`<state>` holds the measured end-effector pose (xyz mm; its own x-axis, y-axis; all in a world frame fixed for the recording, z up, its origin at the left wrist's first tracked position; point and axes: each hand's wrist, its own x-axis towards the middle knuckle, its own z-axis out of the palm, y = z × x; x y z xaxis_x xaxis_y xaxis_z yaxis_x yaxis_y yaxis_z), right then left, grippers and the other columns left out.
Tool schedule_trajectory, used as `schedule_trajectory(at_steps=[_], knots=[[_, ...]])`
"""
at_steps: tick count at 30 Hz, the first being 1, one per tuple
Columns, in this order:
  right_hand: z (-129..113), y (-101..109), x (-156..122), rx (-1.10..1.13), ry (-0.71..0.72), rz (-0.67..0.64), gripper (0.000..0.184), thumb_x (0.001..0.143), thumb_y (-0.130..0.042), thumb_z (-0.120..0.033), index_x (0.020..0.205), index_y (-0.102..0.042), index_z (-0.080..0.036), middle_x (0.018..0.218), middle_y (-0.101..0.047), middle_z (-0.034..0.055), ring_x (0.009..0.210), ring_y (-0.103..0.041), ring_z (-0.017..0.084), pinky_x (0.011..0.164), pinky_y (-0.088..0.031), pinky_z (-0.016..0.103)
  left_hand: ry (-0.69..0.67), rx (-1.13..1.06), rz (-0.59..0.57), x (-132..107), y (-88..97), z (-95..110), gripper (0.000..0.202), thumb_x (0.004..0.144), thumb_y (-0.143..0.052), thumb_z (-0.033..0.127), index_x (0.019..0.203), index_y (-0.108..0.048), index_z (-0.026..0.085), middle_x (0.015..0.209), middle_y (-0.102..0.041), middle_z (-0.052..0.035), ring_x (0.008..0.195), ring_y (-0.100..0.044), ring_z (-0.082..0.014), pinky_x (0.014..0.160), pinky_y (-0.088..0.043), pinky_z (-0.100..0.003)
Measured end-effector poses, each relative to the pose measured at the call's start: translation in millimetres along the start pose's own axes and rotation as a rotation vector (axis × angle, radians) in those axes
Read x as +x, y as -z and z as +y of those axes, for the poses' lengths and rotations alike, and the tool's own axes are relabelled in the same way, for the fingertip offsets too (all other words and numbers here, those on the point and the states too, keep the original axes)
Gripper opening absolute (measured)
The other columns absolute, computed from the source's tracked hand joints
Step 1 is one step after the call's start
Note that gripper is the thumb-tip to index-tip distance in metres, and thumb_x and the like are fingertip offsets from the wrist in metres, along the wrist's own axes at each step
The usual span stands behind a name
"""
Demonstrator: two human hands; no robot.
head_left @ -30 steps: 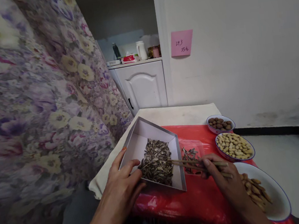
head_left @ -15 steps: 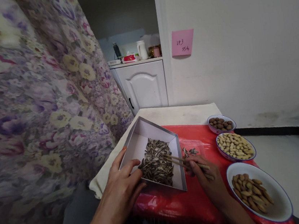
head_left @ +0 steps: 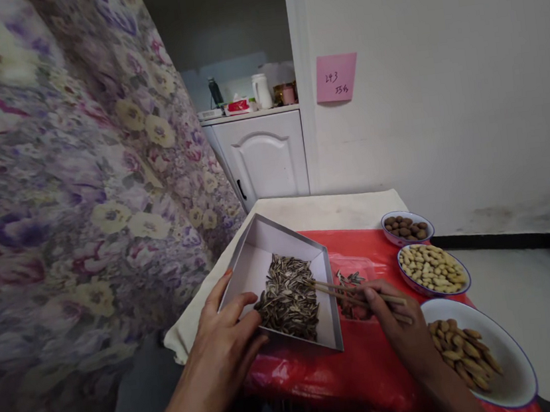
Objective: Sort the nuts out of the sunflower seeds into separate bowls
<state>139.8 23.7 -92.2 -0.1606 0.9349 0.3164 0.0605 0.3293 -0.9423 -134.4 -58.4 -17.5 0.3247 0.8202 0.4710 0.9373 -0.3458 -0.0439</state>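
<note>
A shallow grey box [head_left: 249, 262] holds a heap of striped sunflower seeds [head_left: 289, 298] and stands tilted over the red covering. My left hand [head_left: 231, 338] grips the box by its near left wall, fingers curled over the edge. In my right hand [head_left: 394, 318] is a pair of wooden chopsticks [head_left: 338, 290], pinched between thumb and fingers. Their tips reach over the right wall to the right side of the heap; whether a seed is between them is too small to tell. A small pile of seeds [head_left: 349, 280] lies on a clear tray [head_left: 370, 264] just right of the box.
Along the right edge stand a bowl of brown round nuts [head_left: 408, 241], a bowl of peanuts [head_left: 436, 292] and a larger white bowl [head_left: 512, 364] of almond-shaped nuts. Red plastic [head_left: 336, 379] covers the table. A floral curtain [head_left: 102, 187] hangs at the left.
My right hand has moved a little to the right, drawing the chopstick tips toward the box's right wall. My left hand and the box have stayed in place.
</note>
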Motion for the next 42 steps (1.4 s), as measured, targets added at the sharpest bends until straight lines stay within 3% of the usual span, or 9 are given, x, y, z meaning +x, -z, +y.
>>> schedule_trajectory(at_steps=[9,13,16,19,22,26,35,42], knots=[[-15.5,66.0,-8.4,-0.163,-0.075,0.297,0.029,0.088,-0.061,-0.046,0.095,-0.071,-0.02,0.069,-0.073,0.0033,0.073,-0.072,0.025,0.071,-0.055,0.03,0.005,-0.013,0.007,0.5,-0.3,-0.1,0.009,0.085,-0.061,0.016,0.076,-0.059,0.019,0.108,-0.061,-0.009,0.138,-0.027,-0.039,0.106,-0.036,-0.062],[-14.0,75.2,-10.0,-0.175,-0.074,0.288,0.03,0.09,-0.06,-0.047,0.099,-0.071,-0.02,0.067,-0.072,0.0026,0.071,-0.07,0.023,0.076,-0.053,0.032,-0.019,0.0,0.003,1.2,0.2,0.2,0.009,0.084,-0.06,0.016,0.076,-0.058,0.019,0.107,-0.061,-0.0085,0.136,-0.031,-0.0382,0.108,-0.032,-0.064],[-12.6,62.6,-7.3,-0.141,-0.042,0.26,0.031,0.091,-0.058,-0.046,0.101,-0.07,-0.019,0.068,-0.071,0.0026,0.07,-0.069,0.022,0.069,-0.054,0.031,-0.031,0.004,0.003,1.9,0.5,0.5,0.01,0.085,-0.06,0.015,0.076,-0.057,0.018,0.107,-0.06,-0.0085,0.136,-0.03,-0.0381,0.109,-0.032,-0.064],[-7.2,37.3,-2.0,-0.067,-0.04,0.155,0.029,0.093,-0.056,-0.045,0.101,-0.069,-0.02,0.081,-0.073,0.0042,0.069,-0.069,0.02,0.064,-0.055,0.028,-0.024,0.002,0.004,2.3,0.6,1.0,0.01,0.085,-0.06,0.015,0.076,-0.057,0.019,0.107,-0.059,-0.0082,0.136,-0.029,-0.0385,0.107,-0.035,-0.063],[4.8,9.7,2.9,0.023,-0.001,0.017,0.028,0.096,-0.051,-0.042,0.102,-0.069,-0.021,0.093,-0.072,0.0051,0.073,-0.07,0.019,0.067,-0.058,0.028,-0.023,0.001,0.002,2.1,0.6,1.6,0.01,0.084,-0.061,0.015,0.076,-0.057,0.019,0.107,-0.059,-0.0078,0.137,-0.028,-0.0385,0.107,-0.035,-0.063],[25.5,-14.3,6.5,0.012,0.083,-0.051,0.026,0.097,-0.049,-0.037,0.107,-0.069,-0.022,0.1,-0.07,0.0069,0.081,-0.071,0.021,0.069,-0.059,0.03,-0.015,0.007,-0.01,1.2,1.0,2.8,0.009,0.084,-0.06,0.013,0.077,-0.057,0.018,0.108,-0.059,-0.0082,0.139,-0.026,-0.0388,0.108,-0.034,-0.063],[52.1,-28.5,9.6,0.0,0.1,-0.063,0.025,0.097,-0.051,-0.034,0.11,-0.069,-0.024,0.098,-0.069,0.0071,0.084,-0.07,0.022,0.075,-0.059,0.034,0.007,-0.014,-0.014,1.3,2.5,5.0,0.01,0.084,-0.06,0.013,0.077,-0.057,0.019,0.11,-0.06,-0.0076,0.14,-0.024,-0.0383,0.107,-0.037,-0.062],[47.1,-26.1,9.4,0.02,0.069,-0.05,0.026,0.096,-0.051,-0.036,0.109,-0.069,-0.022,0.099,-0.07,0.008,0.081,-0.07,0.022,0.07,-0.059,0.032,0.009,-0.009,-0.015,0.5,1.3,4.5,0.01,0.083,-0.06,0.011,0.077,-0.057,0.019,0.111,-0.059,-0.0078,0.139,-0.024,-0.0389,0.106,-0.038,-0.064]])
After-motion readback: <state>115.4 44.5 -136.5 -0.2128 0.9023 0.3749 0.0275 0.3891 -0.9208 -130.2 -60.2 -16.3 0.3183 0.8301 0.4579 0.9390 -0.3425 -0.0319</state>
